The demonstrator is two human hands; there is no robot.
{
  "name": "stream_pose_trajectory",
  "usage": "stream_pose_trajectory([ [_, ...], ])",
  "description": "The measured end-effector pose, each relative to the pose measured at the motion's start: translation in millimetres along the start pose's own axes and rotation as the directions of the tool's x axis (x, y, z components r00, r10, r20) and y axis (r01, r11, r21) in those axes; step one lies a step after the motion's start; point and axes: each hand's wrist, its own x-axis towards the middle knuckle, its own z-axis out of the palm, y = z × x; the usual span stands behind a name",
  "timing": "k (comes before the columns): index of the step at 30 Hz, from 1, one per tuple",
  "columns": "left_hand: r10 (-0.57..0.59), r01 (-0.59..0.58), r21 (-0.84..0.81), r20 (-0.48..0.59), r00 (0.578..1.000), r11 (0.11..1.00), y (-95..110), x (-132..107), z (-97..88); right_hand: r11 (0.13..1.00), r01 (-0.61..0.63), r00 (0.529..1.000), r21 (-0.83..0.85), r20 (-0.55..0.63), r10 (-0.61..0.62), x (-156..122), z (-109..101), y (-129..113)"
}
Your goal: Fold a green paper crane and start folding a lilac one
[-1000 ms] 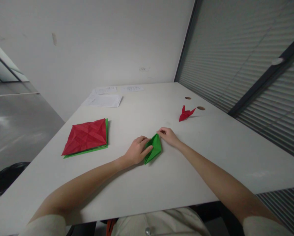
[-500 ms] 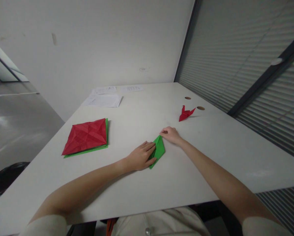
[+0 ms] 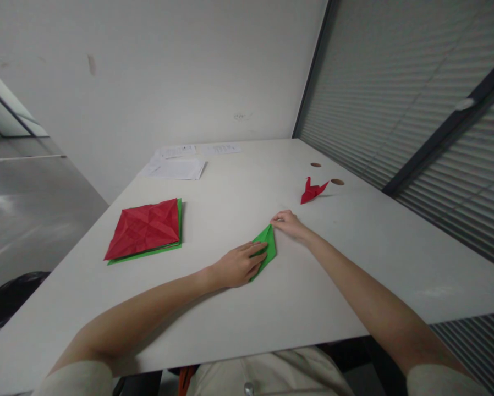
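Observation:
A folded piece of green paper (image 3: 270, 248), roughly kite-shaped, lies on the white table in front of me. My left hand (image 3: 242, 265) rests flat over its left side, fingers stretched across the folds and covering part of them. At the paper's far tip, the fingers of my right hand (image 3: 287, 223) are pinched together on the point. Beyond my right hand stands a red origami bird (image 3: 312, 192) with its neck and tail raised; neither hand touches it.
On the left lies a stack of creased red paper (image 3: 148, 228) over green paper (image 3: 146, 254). Printed sheets (image 3: 176, 169) lie at the back against the wall. Two round holes, one a cable hole (image 3: 337, 182), pierce the white table (image 3: 230, 330) near the window blinds (image 3: 395, 99).
My left hand's fingers have shifted slightly across the green paper and lie closer together. The paper's tip and my right hand have moved a little away from me.

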Motion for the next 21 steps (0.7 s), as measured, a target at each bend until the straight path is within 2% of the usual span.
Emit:
stream_pose_trajectory([
  [4,0.031,-0.032,0.008,0.027,0.999,0.999,-3,1,1.8,1.0,0.003,0.999,-0.03,0.041,-0.002,-1,-2,-3],
  [8,0.046,-0.046,0.001,0.038,0.998,0.999,-3,2,-0.5,0.994,-0.019,1.0,-0.11,0.02,0.021,-4,0,-8],
  [14,0.04,-0.039,-0.053,0.029,0.999,0.998,0,2,-5.6,0.991,-0.047,0.999,-0.126,0.008,0.048,-8,0,-13],
  [17,0.109,-0.106,-0.059,0.05,0.993,0.993,0,3,-5.9,0.989,-0.065,0.998,-0.131,-0.02,0.063,-7,0,-13],
  [19,0.134,-0.132,-0.042,0.055,0.989,0.99,-1,3,-5.5,0.994,-0.013,0.999,-0.107,-0.053,0.007,-6,-1,-12],
  [21,0.077,-0.077,0.003,0.038,0.996,0.997,-3,2,-5.2,0.993,0.114,0.988,-0.033,-0.102,-0.117,-6,-3,-13],
])
